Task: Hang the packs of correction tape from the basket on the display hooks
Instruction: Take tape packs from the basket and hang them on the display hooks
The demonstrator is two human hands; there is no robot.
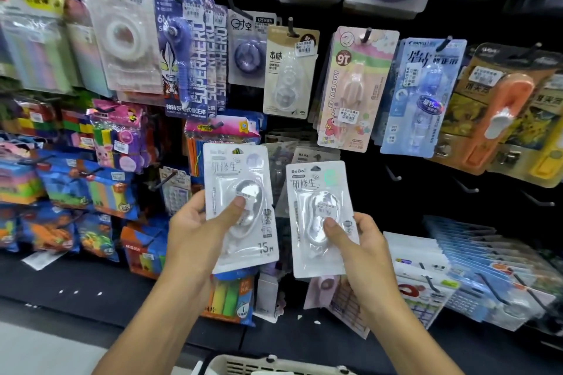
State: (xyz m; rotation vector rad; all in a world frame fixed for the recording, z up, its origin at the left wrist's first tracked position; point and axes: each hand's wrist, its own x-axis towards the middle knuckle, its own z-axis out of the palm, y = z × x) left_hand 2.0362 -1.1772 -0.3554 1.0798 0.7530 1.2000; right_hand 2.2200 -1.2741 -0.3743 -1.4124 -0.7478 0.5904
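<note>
**Two packs up, no hook found yet**

Nearest the lens, at the bottom edge: cream plastic basket (pixel 274 367), only its rim in view, contents hidden. Above it, two bare forearms rising to the display. Left hand (pixel 198 228) holding one white correction tape pack (pixel 239 207), thumb pressed on the blister, fingers behind the card. Right hand (pixel 362 240) pinching a second matching pack (pixel 320 219) the same way, thumb on the bubble. Both packs upright, side by side, not touching, hang holes at the top — neither on a peg.

Further out: a hung card of the same brand (pixel 307 155) just behind the gap between the packs, probably the right row. Bare black hooks (pixel 393 173) to the right, against the dark panel. Above, a pink My Melody pack (pixel 347 88) and a blue pack (pixel 420 94) on their own pegs.

Risks, as judged: threading with both hands full — a missed hole, a pack slipping off the thumb. Also mixing the two variants on one hook, the corner badges differing in colour.
</note>
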